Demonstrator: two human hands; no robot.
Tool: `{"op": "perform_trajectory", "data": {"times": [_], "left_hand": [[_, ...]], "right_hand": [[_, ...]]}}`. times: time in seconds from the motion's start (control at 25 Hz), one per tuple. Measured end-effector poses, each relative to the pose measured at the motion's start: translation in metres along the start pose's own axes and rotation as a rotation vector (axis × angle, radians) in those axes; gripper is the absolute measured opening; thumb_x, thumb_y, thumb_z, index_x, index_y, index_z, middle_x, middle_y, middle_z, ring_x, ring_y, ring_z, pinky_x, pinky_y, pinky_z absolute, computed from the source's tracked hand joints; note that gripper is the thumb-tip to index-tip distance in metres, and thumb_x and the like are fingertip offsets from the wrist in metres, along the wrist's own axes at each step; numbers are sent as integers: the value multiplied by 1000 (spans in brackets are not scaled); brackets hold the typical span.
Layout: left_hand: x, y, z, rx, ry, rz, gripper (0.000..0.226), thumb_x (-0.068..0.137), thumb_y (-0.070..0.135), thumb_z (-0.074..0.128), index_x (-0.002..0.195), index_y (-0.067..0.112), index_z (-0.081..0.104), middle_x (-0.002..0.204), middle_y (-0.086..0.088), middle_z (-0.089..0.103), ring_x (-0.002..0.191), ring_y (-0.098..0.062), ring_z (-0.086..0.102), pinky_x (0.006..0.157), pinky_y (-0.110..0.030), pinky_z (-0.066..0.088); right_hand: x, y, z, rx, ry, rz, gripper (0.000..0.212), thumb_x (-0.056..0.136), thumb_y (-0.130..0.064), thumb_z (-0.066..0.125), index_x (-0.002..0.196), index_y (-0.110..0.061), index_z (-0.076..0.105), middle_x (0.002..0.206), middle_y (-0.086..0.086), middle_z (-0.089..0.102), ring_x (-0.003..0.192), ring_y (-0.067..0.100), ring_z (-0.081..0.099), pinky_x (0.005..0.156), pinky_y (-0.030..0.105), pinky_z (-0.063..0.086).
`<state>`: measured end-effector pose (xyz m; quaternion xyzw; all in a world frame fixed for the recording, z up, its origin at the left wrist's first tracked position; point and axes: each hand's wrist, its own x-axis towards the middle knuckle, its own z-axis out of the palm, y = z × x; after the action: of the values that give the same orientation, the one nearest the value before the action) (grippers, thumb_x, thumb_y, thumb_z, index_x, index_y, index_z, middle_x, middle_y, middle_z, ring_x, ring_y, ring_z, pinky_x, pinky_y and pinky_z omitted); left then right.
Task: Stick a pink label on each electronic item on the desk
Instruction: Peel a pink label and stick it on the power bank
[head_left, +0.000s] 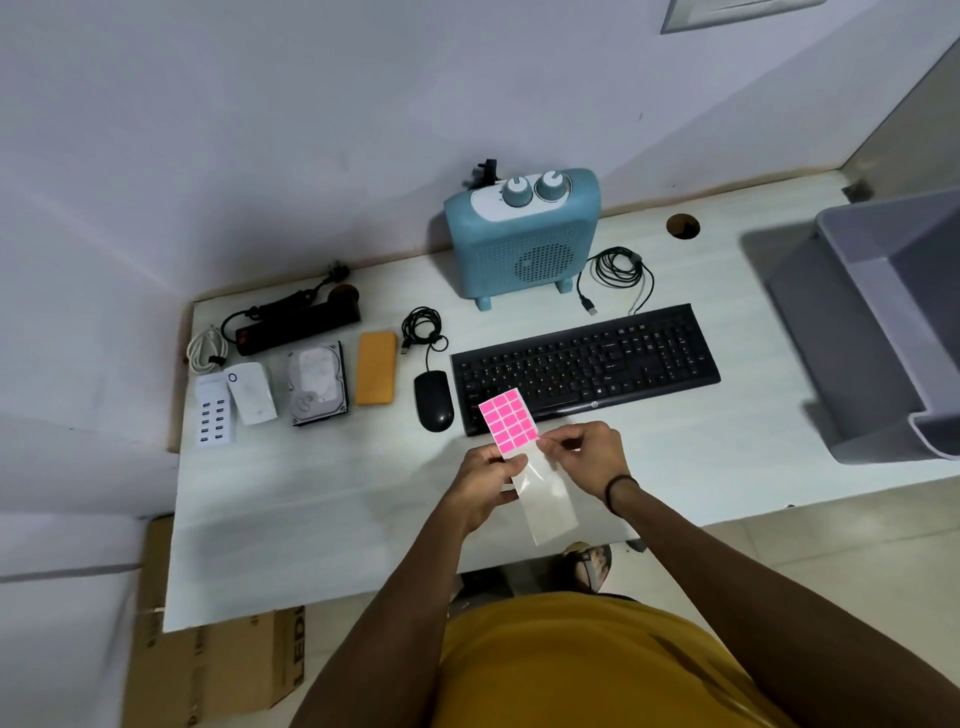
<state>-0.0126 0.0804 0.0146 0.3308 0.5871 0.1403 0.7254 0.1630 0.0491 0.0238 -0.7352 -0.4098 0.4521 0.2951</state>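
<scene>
Both hands are being held together over the near edge of the pale white desk (311, 519), seen from the single head view. A sheet of bright pink rectangular labels (508, 420) is being gripped at its lower end by the left hand (485, 480), fingers curled round the backing, while the sheet's lower right corner is being pinched by the fingertips of the right hand (589, 457), apparently to lift one label; whether a label is already free cannot be told. A strip of bare glossy backing paper (545, 493) is hanging down below the hands. No pink label is being shown on any item yet, so the task is judged to be at its start. Items are being laid out behind the hands: a black keyboard (584, 364) just beyond the sheet, a black wired mouse (434, 400) to its left, an orange rectangular power bank (375, 375), a bare silver hard drive (317, 384), a white plug-in adapter (252, 392), a white multi-port USB charger (213, 418), a black power strip (296, 325) and a blue fan heater with two knobs (519, 239) at the back. For a clean peel, the backing is best being bent away from the corner label, so the adhesive is being touched as little as possible and the label is not being creased before it is being pressed onto the nearest item.
</scene>
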Motion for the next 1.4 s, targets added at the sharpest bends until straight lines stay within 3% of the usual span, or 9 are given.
{"op": "perform_trajectory", "data": {"times": [0.12, 0.24, 0.36, 0.52, 0.68, 0.84, 1.12, 1.28, 1.4], "left_hand": [[11, -9, 0, 78, 58, -52, 23, 96, 12, 67, 119, 16, 69, 111, -4, 76, 102, -23, 72, 79, -34, 60], [25, -13, -2, 237, 118, -82, 28, 90, 13, 74, 117, 16, 73, 107, -2, 76, 95, -19, 73, 83, -36, 63], [31, -13, -7, 432, 144, -105, 19, 86, 18, 78, 105, 15, 76, 97, -5, 77, 79, -16, 72, 71, -31, 59], [32, -13, -24, 386, 183, -150, 28, 83, 26, 83, 104, 11, 75, 100, -11, 77, 75, -18, 69, 61, -27, 55], [33, -2, -53, 357, 283, -115, 25, 83, 32, 81, 101, 15, 76, 101, -9, 76, 82, -21, 71, 65, -28, 58], [41, 30, -104, 436, 511, 12, 18, 86, 34, 76, 97, 20, 80, 106, -4, 78, 101, -24, 71, 88, -33, 59], [78, 93, -165, 597, 763, 151, 18, 88, 26, 70, 98, 12, 75, 103, -7, 73, 98, -29, 69, 71, -29, 45], [113, 109, -181, 776, 754, 77, 48, 85, 37, 74, 125, 13, 60, 125, -15, 57, 120, -36, 56, 87, -46, 52], [131, 107, -181, 819, 697, 15, 77, 79, 39, 79, 141, 18, 39, 133, -19, 48, 124, -41, 49, 92, -50, 50]], "right_hand": [[-4, 2, 0, 527, 31, 332, 6, 84, -10, 76, 89, -10, 79, 86, 8, 76, 72, 15, 66, 81, 29, 60], [-7, 5, -4, 707, 5, 437, 13, 85, -4, 73, 97, -2, 77, 87, 11, 73, 72, 15, 64, 77, 26, 59], [-6, 3, -5, 722, -18, 453, 15, 84, -2, 73, 99, 0, 76, 87, 13, 73, 75, 17, 66, 75, 26, 60], [6, -7, 6, 733, -40, 481, 18, 82, 0, 75, 100, 4, 74, 86, 17, 73, 72, 20, 67, 72, 26, 61], [26, -30, 34, 702, -106, 493, 20, 79, 0, 77, 97, 5, 74, 84, 16, 72, 72, 22, 67, 69, 25, 59], [52, -63, 73, 703, -147, 486, 16, 79, 5, 74, 94, 6, 73, 79, 15, 71, 70, 22, 67, 65, 25, 60], [87, -99, 96, 709, -106, 444, 6, 85, 4, 69, 83, -1, 71, 78, 14, 70, 69, 20, 66, 69, 24, 61], [109, -105, 99, 626, -24, 437, 13, 82, 6, 73, 90, -3, 69, 80, 12, 71, 74, 20, 67, 72, 25, 61], [121, -107, 101, 585, -29, 421, 14, 83, 8, 71, 90, -4, 68, 82, 13, 71, 75, 20, 67, 76, 26, 61]]}}
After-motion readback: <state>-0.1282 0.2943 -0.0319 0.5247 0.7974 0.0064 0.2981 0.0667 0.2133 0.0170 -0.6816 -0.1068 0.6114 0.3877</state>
